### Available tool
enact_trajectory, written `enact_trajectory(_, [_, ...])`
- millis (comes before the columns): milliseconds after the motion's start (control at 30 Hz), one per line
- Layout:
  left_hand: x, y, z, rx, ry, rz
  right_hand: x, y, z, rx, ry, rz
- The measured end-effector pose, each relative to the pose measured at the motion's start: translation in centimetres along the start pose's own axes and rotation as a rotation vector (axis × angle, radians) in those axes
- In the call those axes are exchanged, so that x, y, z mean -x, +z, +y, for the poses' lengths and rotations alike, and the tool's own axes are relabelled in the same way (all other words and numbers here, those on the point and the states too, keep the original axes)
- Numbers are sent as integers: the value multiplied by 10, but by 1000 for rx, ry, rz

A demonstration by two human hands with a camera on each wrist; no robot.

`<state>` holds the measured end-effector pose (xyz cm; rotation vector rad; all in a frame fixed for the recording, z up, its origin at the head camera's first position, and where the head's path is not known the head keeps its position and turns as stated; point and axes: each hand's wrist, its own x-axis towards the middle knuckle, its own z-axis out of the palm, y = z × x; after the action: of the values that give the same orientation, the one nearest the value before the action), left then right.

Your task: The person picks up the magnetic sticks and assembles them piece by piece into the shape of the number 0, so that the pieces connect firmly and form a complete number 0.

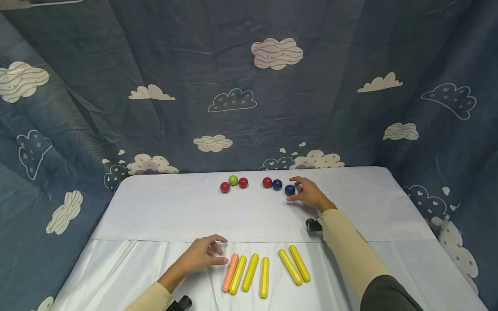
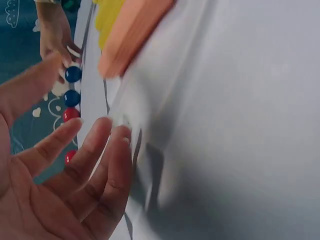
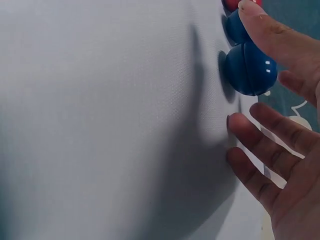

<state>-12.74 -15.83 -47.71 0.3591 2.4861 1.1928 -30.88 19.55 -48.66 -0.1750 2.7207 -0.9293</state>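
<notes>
Three red balls [image 1: 225,187], one green ball [image 1: 233,180] and two blue balls [image 1: 277,184] were counted near the 12 o'clock edge of the white-covered surface [image 1: 163,207], and five yellow sticks [image 1: 250,272] and one orange stick [image 1: 230,273] were counted toward 6 o'clock. The green ball was flanked by red ones at its 8 and 3 o'clock; the third red ball was followed at 3 o'clock by the two blue balls. The outer blue ball [image 1: 289,190], set at the 4 o'clock of its partner, was deep blue and glossy, marked by a fine seam. It was bracketed by the fingers and thumb of the right hand [image 1: 309,193], which was placed at its 3 o'clock; that grip was spread wide, and whether the ball was touched could not be told. The orange stick, straight and faceted, was laid at the 9 o'clock end of its row, aimed between 12 and 1 o'clock. At its 9 o'clock the left hand [image 1: 200,255] was held, the thumb tip just beside the stick, the fingers parted and loosely bent, with nothing held in that grip. Both forearms were covered by beige sleeves [image 1: 350,246].
</notes>
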Motion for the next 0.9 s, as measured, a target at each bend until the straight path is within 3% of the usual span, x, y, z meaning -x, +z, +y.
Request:
enact_trajectory(167, [1,11,-1,91,-37,9,-1,2,0,-30,9,5])
enact_trajectory(400, [2,23,-1,127,-16,21,-6,6,3,-26,-17,27])
enact_trajectory(900, [3,36,0,-48,-1,97,-10,9,5,-65,-21,42])
